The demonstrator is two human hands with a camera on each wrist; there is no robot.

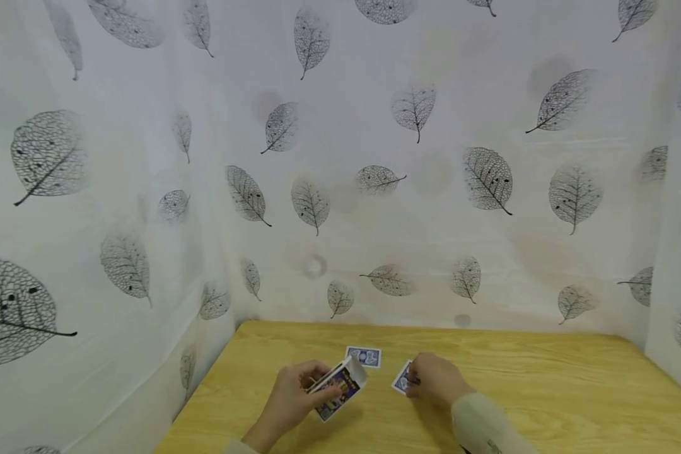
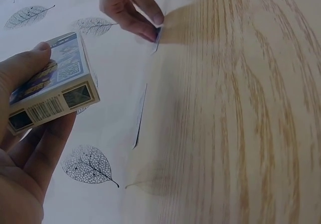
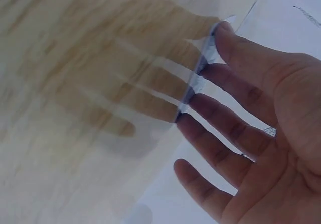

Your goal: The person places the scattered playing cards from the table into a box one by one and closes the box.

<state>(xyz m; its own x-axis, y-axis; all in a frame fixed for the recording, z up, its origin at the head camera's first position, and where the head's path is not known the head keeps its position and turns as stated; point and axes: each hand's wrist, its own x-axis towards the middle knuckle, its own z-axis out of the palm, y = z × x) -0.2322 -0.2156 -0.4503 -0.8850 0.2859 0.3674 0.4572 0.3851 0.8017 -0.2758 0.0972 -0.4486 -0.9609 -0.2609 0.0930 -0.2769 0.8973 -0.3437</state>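
Observation:
My left hand (image 1: 295,394) grips a small playing card box (image 1: 338,391), thumb on its printed face and fingers behind. The box is tilted, its pale flap (image 1: 356,371) raised at the upper end; in the left wrist view its barcode end (image 2: 52,106) shows. My right hand (image 1: 438,380) holds a blue-backed playing card (image 1: 400,380) low at the tabletop, thumb and several fingertips at its edges and the little finger off it. The hand hides part of this card. Another blue-backed card (image 1: 371,357) lies flat behind the box, which overlaps its left corner in the head view.
Both cards are on a yellow wood-grain table (image 1: 545,391) with rounded far corners. A white curtain (image 1: 352,239) printed with dark leaves hangs right behind the table, and more of it closes in the left and right sides.

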